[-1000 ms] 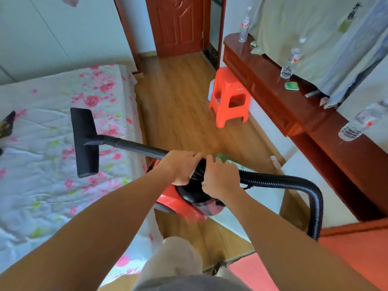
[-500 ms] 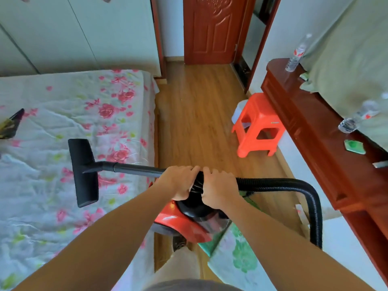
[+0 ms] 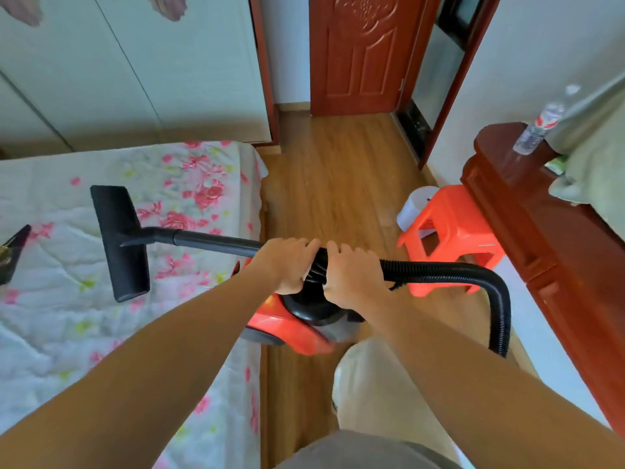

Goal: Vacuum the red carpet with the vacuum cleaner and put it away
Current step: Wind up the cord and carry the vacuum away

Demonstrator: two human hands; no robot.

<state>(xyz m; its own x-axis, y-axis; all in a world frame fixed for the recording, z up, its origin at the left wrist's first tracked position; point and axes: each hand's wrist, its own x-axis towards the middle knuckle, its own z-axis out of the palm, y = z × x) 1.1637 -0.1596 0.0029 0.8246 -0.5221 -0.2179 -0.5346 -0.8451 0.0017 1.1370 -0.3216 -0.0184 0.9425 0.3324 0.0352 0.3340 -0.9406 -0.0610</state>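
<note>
stool nearer now, vacuum cleaner under both hands

A red-bodied canister vacuum cleaner with black hose and nozzle; at nine o'clock a white bedsheet with pink roses; at three o'clock an orange plastic stool; at twelve a red-brown carved door.

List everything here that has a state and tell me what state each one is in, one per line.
Left hand: closed on the vacuum wand.
Right hand: closed on the hose end.
Vacuum cleaner: lifted, carried.
Floor nozzle: raised above the bed.
Door: shut.
Orange stool: upright.
Water bottle: upright.
</note>
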